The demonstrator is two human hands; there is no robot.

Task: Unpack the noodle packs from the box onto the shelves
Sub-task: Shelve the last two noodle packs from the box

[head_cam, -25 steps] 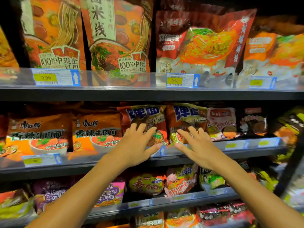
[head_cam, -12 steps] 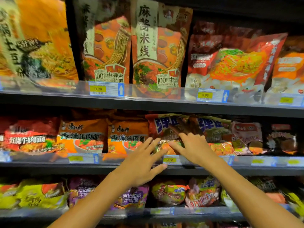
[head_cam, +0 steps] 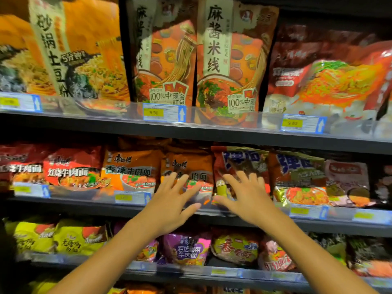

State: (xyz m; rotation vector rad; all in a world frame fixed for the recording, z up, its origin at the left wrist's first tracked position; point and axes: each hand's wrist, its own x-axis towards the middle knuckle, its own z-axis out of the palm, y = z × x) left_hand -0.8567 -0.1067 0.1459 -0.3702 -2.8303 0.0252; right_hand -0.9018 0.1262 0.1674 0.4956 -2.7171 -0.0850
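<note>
Both hands reach to the middle shelf (head_cam: 63,205) with fingers spread and holding nothing. The left hand (head_cam: 169,200) lies against an orange noodle pack (head_cam: 188,166); the right hand (head_cam: 246,194) rests just beside it on a dark red noodle pack (head_cam: 239,162). These packs look light, crinkly and slippery, with brittle noodles inside, so they are best held by the side edges, not squeezed. The box is not in view.

Yellow-and-white paper price tags (head_cam: 164,112) with blue arrows clipped behind clear plastic rail strips (head_cam: 222,117) along edges.
</note>
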